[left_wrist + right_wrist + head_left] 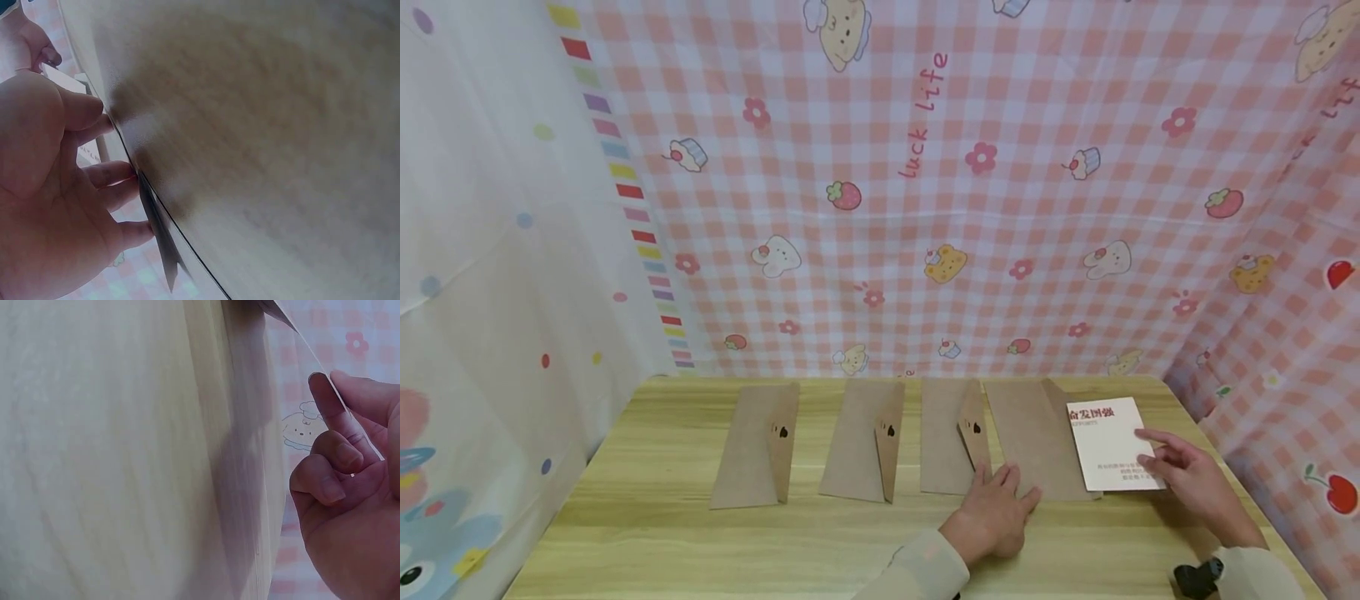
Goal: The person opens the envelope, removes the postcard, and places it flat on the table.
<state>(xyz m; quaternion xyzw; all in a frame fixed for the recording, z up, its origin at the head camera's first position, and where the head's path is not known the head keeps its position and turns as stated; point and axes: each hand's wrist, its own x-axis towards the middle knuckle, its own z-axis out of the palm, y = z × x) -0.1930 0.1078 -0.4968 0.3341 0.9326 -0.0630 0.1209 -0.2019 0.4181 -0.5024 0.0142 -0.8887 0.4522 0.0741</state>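
- Underneath, a table point(662, 550) with a pale yellowish wood-grain top.
- Behind it, a pink-and-white checked cloth point(1037, 92), lightly creased, printed with flowers point(981, 157), strawberries point(844, 195), cupcakes point(688, 155), rabbit heads point(777, 257) and bear heads point(945, 263).
- High on it, reddish "luck life" lettering point(923, 117), running nearly upright.
- Down its left edge, a strip of coloured blocks point(628, 191).
- Far left, a white cloth point(475, 150) with scattered coloured dots point(523, 220) and, low in the corner, a blue cartoon figure point(445, 533), partly cut off.
- Far right, a checked side panel point(1292, 333) with a red cherry point(1342, 495) near the frame's edge.

Cloth-walled booth point(1045, 217) with table point(662, 546)
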